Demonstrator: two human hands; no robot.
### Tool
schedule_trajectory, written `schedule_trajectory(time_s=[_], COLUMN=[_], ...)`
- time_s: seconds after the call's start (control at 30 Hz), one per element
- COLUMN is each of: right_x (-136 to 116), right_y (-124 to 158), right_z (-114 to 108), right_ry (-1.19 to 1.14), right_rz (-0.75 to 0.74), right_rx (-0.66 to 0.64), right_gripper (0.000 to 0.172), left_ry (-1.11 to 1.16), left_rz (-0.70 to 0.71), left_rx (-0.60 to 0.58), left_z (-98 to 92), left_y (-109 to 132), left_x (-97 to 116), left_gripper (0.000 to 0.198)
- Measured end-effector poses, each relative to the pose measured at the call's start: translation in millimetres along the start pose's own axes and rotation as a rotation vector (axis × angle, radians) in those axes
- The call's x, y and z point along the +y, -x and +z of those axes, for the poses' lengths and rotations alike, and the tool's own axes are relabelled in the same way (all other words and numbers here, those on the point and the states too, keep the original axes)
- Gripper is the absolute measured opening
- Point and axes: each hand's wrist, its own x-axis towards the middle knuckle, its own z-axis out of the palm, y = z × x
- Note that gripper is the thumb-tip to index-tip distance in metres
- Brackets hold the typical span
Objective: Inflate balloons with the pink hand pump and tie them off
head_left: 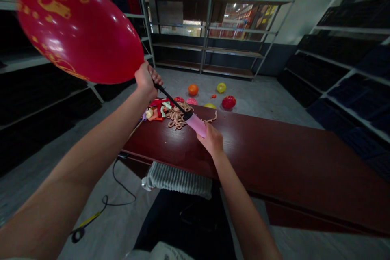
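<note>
A big red balloon [79,28] with yellow print floats at the upper left. My left hand [146,79] is closed around its neck, pinched onto the black nozzle of a hand pump [183,111]. My right hand [210,140] grips the pump's pink barrel just above the dark red table [274,158]. Behind the pump lie a heap of tan rubber bands [176,118] and a pile of flat, coloured balloons [157,111] on the table's far left end.
Several small inflated balloons, orange [193,89], yellow [221,87] and red [228,102], lie on the floor beyond the table. Metal shelving lines the left, back and right walls. A grey cloth [176,178] hangs at the table's near edge; a cable [118,187] runs over the floor.
</note>
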Motion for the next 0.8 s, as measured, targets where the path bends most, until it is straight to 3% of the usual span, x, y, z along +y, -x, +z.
schedule_trajectory(time_s=[0.1,0.2,0.3,0.43,0.5,0.6,0.8], right_x=[-1,4,12,15,14,10,6], right_y=[1,1,2,0,-1,-3,-1], right_z=[2,0,-5,-7,-7,-8,-8], right_ry=[-0.041,-0.045,-0.043,-0.02,0.007,0.026,0.051], right_rz=[0.027,0.085,0.139,0.211,0.244,0.246,0.172], right_rx=[0.034,0.063,0.064,0.023,-0.008,-0.027,0.011], right_gripper=[0.047,0.047,0.045,0.045,0.044,0.043,0.04], left_ry=[-0.032,-0.039,-0.064,-0.109,-0.126,-0.112,-0.066], left_rz=[0.082,0.134,0.11,0.006,-0.033,-0.069,-0.149], left_rx=[-0.108,-0.164,-0.182,-0.117,-0.089,-0.081,-0.073], left_z=[28.4,50.4,56.4,43.8,35.9,27.8,7.8], left_y=[14,22,26,37,43,45,30], left_x=[3,-12,-52,-122,-143,-149,-128], left_gripper=[0.049,0.05,0.048,0.049,0.051,0.052,0.049])
